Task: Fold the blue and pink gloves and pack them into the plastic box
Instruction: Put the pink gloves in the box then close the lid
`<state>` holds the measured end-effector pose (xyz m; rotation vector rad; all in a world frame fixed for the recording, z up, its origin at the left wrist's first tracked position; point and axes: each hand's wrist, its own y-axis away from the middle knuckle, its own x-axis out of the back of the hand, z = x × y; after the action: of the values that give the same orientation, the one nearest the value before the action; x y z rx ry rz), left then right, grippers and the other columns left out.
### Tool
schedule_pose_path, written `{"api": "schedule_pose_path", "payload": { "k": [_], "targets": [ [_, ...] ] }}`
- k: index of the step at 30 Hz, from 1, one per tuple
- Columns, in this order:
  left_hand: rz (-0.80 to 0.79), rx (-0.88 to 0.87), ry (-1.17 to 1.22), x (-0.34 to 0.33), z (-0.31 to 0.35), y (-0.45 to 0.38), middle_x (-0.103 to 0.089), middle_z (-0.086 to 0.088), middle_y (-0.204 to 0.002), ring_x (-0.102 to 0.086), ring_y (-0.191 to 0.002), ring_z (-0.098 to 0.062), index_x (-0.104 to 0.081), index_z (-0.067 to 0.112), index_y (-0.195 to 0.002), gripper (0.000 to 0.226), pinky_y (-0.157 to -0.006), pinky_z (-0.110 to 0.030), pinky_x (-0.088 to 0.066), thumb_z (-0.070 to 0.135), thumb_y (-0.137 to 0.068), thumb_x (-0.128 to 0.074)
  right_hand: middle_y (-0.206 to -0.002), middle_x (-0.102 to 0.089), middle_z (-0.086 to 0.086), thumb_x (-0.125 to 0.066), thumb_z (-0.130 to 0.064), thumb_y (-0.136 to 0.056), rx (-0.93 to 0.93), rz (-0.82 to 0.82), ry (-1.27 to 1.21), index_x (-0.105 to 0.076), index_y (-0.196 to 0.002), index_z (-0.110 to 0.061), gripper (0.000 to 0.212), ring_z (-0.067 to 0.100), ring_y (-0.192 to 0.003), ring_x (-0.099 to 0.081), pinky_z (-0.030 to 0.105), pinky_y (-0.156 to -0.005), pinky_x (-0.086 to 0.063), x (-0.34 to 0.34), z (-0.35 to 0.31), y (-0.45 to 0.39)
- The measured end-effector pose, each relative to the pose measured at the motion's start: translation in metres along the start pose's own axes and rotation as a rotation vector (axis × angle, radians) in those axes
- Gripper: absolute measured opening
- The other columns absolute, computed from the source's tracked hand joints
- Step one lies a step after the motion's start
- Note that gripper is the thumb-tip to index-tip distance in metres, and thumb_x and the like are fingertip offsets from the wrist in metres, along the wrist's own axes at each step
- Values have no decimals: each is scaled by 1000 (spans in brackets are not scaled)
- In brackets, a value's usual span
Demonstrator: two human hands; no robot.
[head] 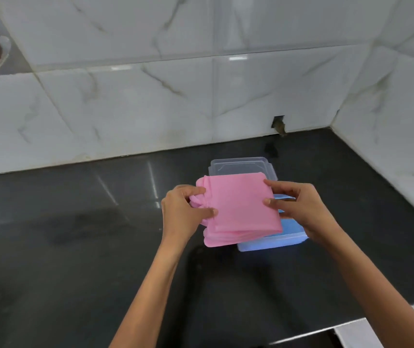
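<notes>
A folded stack of pink gloves [241, 209] is held in the air just above the clear plastic box [273, 243]. My left hand [183, 212] pinches the stack's left edge, where some glove fingers bunch out. My right hand [298, 207] grips its right edge between thumb and fingers. Folded blue gloves [291, 226] lie inside the box, mostly hidden under the pink stack and my right hand. The box's clear lid [241, 165] lies on the counter just behind the box.
The box stands on a glossy black counter [75, 234] in a corner of white marble-tiled walls [150, 101]. A small hole [279, 125] sits in the back wall at counter level. The counter's front edge [326, 332] runs at the lower right.
</notes>
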<state>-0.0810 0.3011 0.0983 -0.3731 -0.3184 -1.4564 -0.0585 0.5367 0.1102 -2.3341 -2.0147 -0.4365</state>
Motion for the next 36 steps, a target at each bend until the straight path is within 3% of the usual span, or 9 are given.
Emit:
{"api": "schedule_pose_path", "payload": {
  "k": [4,10,15,18,20,23,26,30,36],
  "targets": [
    [-9,27,-6,-54,20,3,-66,-2,-103,-61,-78,-16,-73,14,-97,49,-71,-34,-58,10,-52,-91,-112,-65,1,-71,-3,-80,0,-1,57,-63,-122,-13,44,14,-93,-64,22,-60,-58,53,13,-9],
    [-10,91,-77,-96,16,9,-64,-5,-103,-60,-88,-20,-71,11,-100,50,-76,-27,-51,13,-54,-91,-121,-63,5,-70,-7,-81,-15,-3,259,-60,-126,-13,46,22,-100,-63,44,-85,-57,73,41,-26],
    [-14,73,-202,-100,9,12,-63,-6,-102,-57,-86,-18,-70,9,-103,52,-76,-23,-46,18,-56,-90,-123,-62,6,-69,-20,-83,80,14,646,-58,-127,-19,46,13,-81,-61,32,-88,-51,67,57,-35],
    [-18,-39,-511,-101,16,13,-59,-6,-115,-53,-104,-22,-68,14,-110,52,-85,-29,-46,31,-63,-85,-133,-56,2,-65,-28,-87,230,-25,935,-56,-129,-23,44,20,-106,-60,34,-95,-47,69,62,-34],
    [-18,-229,-756,-97,23,10,-48,-5,-137,-42,-126,-24,-63,22,-120,58,-101,-35,-39,39,-67,-80,-144,-46,-4,-63,-33,-87,344,-129,1041,-55,-130,-28,44,20,-126,-47,35,-103,-41,77,62,-36],
    [-319,-511,-829,-85,24,-3,-32,4,-152,-27,-141,-17,-50,29,-134,54,-116,-34,-18,41,-83,-65,-149,-38,-7,-62,-36,-86,412,-391,951,-53,-131,-29,47,14,-135,-36,31,-110,-28,87,57,-40],
    [-543,-516,-898,-80,16,-13,-26,6,-154,-18,-144,-9,-48,27,-135,49,-115,-27,-10,51,-92,-44,-148,-38,-8,-62,-36,-86,428,-477,984,-52,-132,-27,48,11,-138,-34,32,-114,-22,88,56,-46],
    [-562,-496,-917,-80,7,-16,-25,7,-154,-17,-144,-8,-45,26,-137,66,-116,-28,-5,65,-84,-44,-147,-39,-13,-57,-46,-86,402,-514,1022,-49,-134,-28,53,8,-139,-30,38,-115,-19,92,60,-52],
    [-628,-444,-878,-77,5,-19,-20,6,-155,-14,-145,-8,-35,22,-143,86,-118,-37,-1,71,-74,-53,-149,-33,-18,-59,-50,-82,304,-592,1014,-44,-137,-30,61,5,-143,-19,42,-117,-5,105,60,-61]
  ]
}}
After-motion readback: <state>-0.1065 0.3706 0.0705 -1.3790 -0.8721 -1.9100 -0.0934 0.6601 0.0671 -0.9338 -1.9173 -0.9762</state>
